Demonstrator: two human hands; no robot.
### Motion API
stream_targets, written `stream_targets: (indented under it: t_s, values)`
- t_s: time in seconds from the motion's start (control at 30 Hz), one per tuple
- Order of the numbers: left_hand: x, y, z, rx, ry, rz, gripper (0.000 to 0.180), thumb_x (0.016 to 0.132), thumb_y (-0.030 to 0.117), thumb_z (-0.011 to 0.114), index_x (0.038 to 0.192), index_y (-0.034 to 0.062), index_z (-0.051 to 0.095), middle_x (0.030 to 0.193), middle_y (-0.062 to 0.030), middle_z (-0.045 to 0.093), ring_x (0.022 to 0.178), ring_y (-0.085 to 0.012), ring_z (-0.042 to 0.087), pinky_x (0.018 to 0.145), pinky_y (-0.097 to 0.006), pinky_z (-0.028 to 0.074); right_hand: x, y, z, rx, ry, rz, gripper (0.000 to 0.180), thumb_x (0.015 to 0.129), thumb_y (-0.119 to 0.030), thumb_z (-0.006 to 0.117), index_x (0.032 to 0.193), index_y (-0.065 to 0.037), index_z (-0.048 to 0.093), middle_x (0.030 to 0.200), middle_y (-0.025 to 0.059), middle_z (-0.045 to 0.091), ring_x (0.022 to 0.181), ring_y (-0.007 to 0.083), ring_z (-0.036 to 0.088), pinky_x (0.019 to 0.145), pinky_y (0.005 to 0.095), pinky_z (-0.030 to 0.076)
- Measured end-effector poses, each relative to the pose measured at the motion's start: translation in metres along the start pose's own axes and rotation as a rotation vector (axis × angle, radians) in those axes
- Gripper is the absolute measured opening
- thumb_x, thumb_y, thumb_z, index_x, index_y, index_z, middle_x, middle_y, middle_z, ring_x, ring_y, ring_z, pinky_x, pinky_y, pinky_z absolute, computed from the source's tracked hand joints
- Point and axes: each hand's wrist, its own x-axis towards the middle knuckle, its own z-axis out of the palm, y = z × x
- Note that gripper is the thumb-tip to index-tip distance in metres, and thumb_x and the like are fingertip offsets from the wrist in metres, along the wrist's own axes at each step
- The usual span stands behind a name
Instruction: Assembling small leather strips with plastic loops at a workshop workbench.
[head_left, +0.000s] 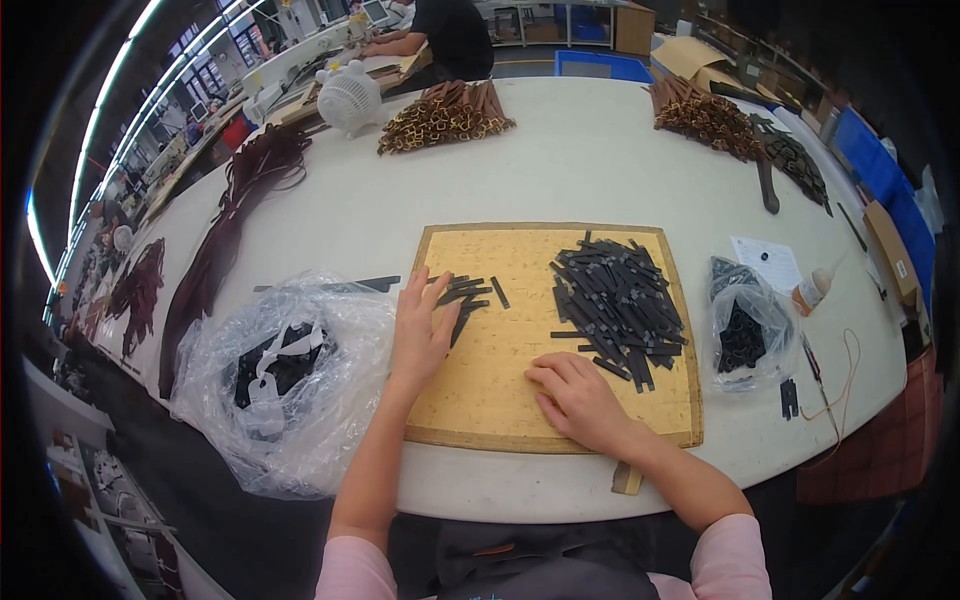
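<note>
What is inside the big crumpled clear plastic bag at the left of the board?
The big crumpled clear plastic bag holds black pieces and a white tag. The wrinkled plastic hides their exact shape and number.

My left hand (pixel 422 335) and right hand (pixel 578 400) are bare, no gloves, rings or watch showing. My forearms are uncovered up to short pale pink sleeves (pixel 352 572) near the elbows. Below them I wear a dark grey apron or garment (pixel 540 565) across my lap.

Left hand (pixel 422 330) covers part of the small strips (pixel 466 296) at nine o'clock on the board (pixel 480 400); clear bag (pixel 300 390) contents blurred.
</note>
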Motion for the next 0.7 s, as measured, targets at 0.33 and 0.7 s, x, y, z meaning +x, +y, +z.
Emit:
stream_targets:
  t_s: [0.33,0.7]
  values:
    - [0.008,-0.028,0.034,0.478,-0.265,-0.016,0.066,0.096,0.059,0.052,0.152,0.0238,0.043,0.158,-0.0162,0.036,0.149,-0.0372,0.025,0.122,-0.051,0.013,0.005,-0.001,0.000,0.033,-0.043,0.004,0.032,0.083,-0.005,0.068,0.114,-0.003,0.062,0.119,0.0137,0.060,0.113,0.0324,0.058,0.098,0.0414,0.047]
    - [-0.045,0.022,0.009,0.335,-0.435,0.080,0.062,0.097,0.052,0.056,0.151,0.0243,0.044,0.158,-0.0144,0.036,0.147,-0.0385,0.027,0.119,-0.059,0.013,0.002,0.007,0.000,0.109,-0.013,0.031,0.029,0.084,-0.004,0.067,0.112,-0.004,0.063,0.119,0.0133,0.061,0.114,0.0323,0.058,0.098,0.0415,0.047]
